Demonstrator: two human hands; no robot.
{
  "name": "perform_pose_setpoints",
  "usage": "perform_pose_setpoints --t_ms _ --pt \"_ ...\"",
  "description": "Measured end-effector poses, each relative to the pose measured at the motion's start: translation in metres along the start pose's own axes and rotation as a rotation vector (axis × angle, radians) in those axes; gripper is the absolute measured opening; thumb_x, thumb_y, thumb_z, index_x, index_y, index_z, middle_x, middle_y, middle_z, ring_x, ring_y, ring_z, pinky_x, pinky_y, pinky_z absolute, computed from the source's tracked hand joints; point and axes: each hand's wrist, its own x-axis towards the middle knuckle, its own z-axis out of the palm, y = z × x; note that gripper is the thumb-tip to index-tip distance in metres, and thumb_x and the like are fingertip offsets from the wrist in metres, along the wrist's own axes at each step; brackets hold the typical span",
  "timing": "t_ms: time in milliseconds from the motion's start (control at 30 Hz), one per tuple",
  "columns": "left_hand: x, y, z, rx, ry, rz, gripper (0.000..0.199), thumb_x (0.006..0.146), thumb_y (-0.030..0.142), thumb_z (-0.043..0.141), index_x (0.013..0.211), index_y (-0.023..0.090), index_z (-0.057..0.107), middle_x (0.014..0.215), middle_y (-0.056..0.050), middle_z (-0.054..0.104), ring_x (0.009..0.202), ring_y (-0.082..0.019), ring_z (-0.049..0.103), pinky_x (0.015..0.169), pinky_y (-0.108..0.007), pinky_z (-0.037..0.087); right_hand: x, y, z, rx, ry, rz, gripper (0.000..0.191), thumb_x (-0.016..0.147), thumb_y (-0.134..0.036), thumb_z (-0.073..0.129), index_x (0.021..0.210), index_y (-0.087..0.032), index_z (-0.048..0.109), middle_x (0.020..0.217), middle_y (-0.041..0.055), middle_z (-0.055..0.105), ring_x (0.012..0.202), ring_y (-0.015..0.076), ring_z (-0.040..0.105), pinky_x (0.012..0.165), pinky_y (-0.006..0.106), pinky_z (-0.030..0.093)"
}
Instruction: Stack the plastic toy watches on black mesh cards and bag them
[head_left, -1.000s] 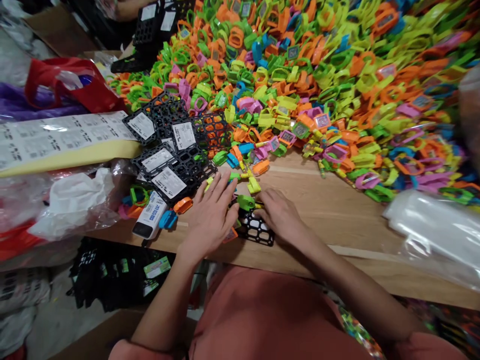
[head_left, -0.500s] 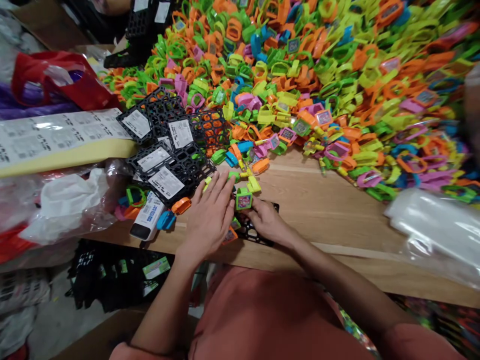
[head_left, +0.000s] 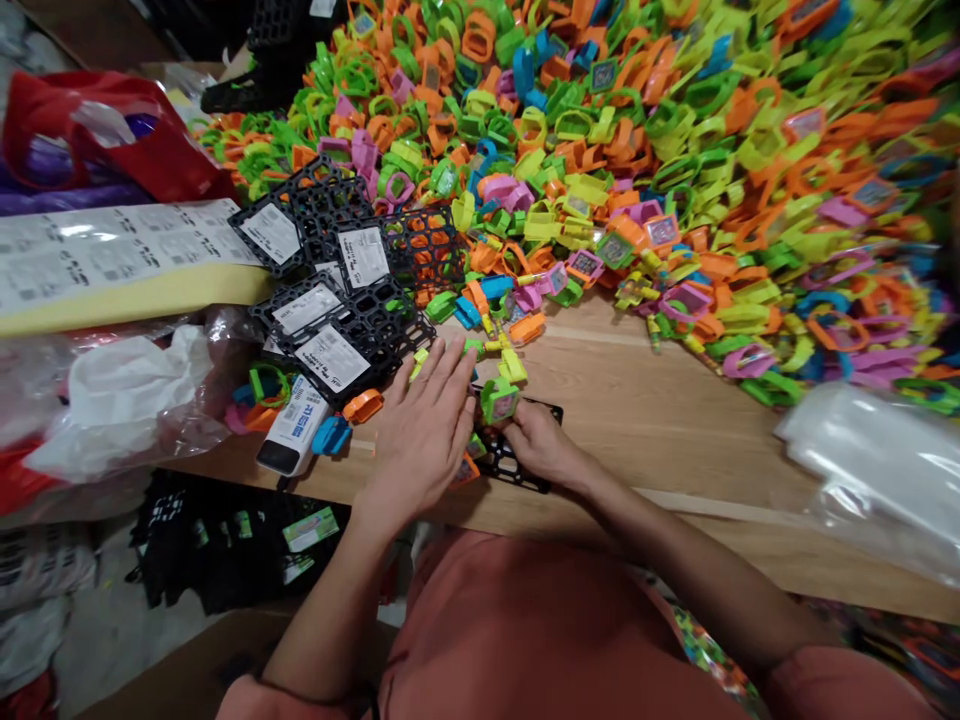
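Note:
My left hand (head_left: 421,430) lies flat with its fingers stretched out over the near part of the table, covering what is under it. My right hand (head_left: 541,440) has its fingers closed on a green toy watch (head_left: 498,399) with a picture on its face. Beneath the right hand is a black plastic grid tray (head_left: 517,470), partly hidden by the hand. An orange toy watch (head_left: 466,468) shows between the hands. Just beyond the left fingertips lie yellow toy watches (head_left: 511,365).
A large heap of colourful toy watches (head_left: 585,150) covers the back of the wooden table (head_left: 637,400). Black grid trays with white labels (head_left: 330,358) are stacked at left, near a white box-like device (head_left: 295,430). Clear plastic bags (head_left: 877,460) lie right, a red bag (head_left: 161,150) left.
The green watch in my right hand has tilted and turned slightly. My left hand stays nearly in place. The whole view has shifted a little.

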Motion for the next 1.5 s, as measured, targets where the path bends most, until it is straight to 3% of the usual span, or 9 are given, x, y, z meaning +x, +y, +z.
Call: perform_pose_setpoints --t_ms 233,367,533,700,800,1000,1233,1333,1500 --pt "0.008 0.007 -0.005 -0.055 -0.059 -0.021 0.065 0.109 0.052 0.023 0.161 0.015 0.031 0.17 -0.013 0.03 0.16 -0.029 0.021 0.13 -0.057 0.018 0.005 -0.004 0.01 -0.213 -0.136 -0.187 0.036 0.079 0.003 0.043 0.102 -0.017 0.061 0.098 0.0108 0.069 0.088 0.0228 0.061 0.082 0.033 0.051" --pt "0.015 0.011 0.0 0.025 -0.02 -0.053 0.057 0.109 0.041 0.031 0.158 0.012 0.037 0.169 -0.015 0.03 0.159 -0.033 0.022 0.128 -0.062 0.021 0.022 -0.016 -0.004 -0.25 -0.265 -0.16 0.027 0.084 0.004 0.046 0.091 -0.016 0.064 0.089 0.009 0.069 0.08 0.0201 0.06 0.077 0.03 0.05" --pt "0.006 -0.001 0.004 0.071 0.018 -0.032 0.052 0.106 0.029 0.035 0.154 0.012 0.043 0.166 -0.014 0.038 0.158 -0.03 0.029 0.128 -0.06 0.024 0.049 -0.025 -0.037 -0.339 -0.077 -0.256 0.015 0.101 -0.011 0.052 0.107 -0.015 0.065 0.103 0.0111 0.068 0.094 0.0214 0.062 0.085 0.033 0.051" --pt "0.0 -0.008 0.002 0.073 0.033 -0.033 0.053 0.105 0.028 0.034 0.155 0.013 0.042 0.165 -0.014 0.04 0.157 -0.03 0.029 0.128 -0.061 0.024 0.082 -0.023 -0.042 -0.722 0.009 -0.071 0.019 0.099 -0.009 0.053 0.106 -0.015 0.069 0.109 0.0171 0.064 0.103 0.0286 0.059 0.086 0.039 0.05" --pt "0.0 -0.007 0.002 0.042 0.027 -0.045 0.053 0.107 0.033 0.034 0.156 0.014 0.04 0.165 -0.014 0.041 0.158 -0.03 0.029 0.128 -0.061 0.022 0.09 -0.019 -0.046 -0.802 0.046 0.04 0.023 0.098 -0.006 0.049 0.099 -0.015 0.07 0.115 0.0189 0.064 0.107 0.0308 0.057 0.089 0.041 0.049" --pt "-0.002 -0.01 0.004 -0.1 0.109 -0.056 0.052 0.109 0.032 0.03 0.159 0.018 0.033 0.169 -0.015 0.031 0.159 -0.026 0.025 0.129 -0.057 0.022 0.062 -0.02 -0.063 -0.478 0.143 -0.081 0.015 0.099 -0.017 0.052 0.103 -0.017 0.067 0.101 0.0118 0.064 0.095 0.0259 0.059 0.084 0.036 0.048" --pt "0.0 -0.012 0.006 -0.102 0.072 -0.06 0.06 0.099 0.015 0.032 0.159 0.014 0.032 0.168 -0.015 0.033 0.16 -0.028 0.023 0.129 -0.06 0.018 0.034 -0.024 -0.011 0.143 0.003 0.003 0.019 0.091 -0.011 0.048 0.099 -0.019 0.062 0.088 0.0024 0.069 0.081 0.0191 0.064 0.074 0.028 0.051" --pt "0.0 -0.012 0.006 -0.101 0.064 -0.061 0.061 0.098 0.015 0.033 0.159 0.014 0.033 0.167 -0.015 0.036 0.159 -0.028 0.025 0.129 -0.06 0.019 0.032 -0.014 0.003 0.102 -0.034 0.003 0.024 0.086 -0.005 0.045 0.095 -0.02 0.061 0.084 0.0023 0.068 0.077 0.0189 0.064 0.072 0.027 0.051" --pt "0.001 -0.012 0.005 -0.105 0.069 -0.063 0.055 0.104 0.021 0.027 0.159 0.015 0.032 0.166 -0.015 0.039 0.158 -0.026 0.029 0.129 -0.057 0.023 0.025 -0.002 0.01 -0.066 -0.036 -0.215 0.029 0.087 -0.003 0.041 0.102 -0.02 0.061 0.09 0.0071 0.067 0.083 0.0211 0.062 0.078 0.032 0.053"
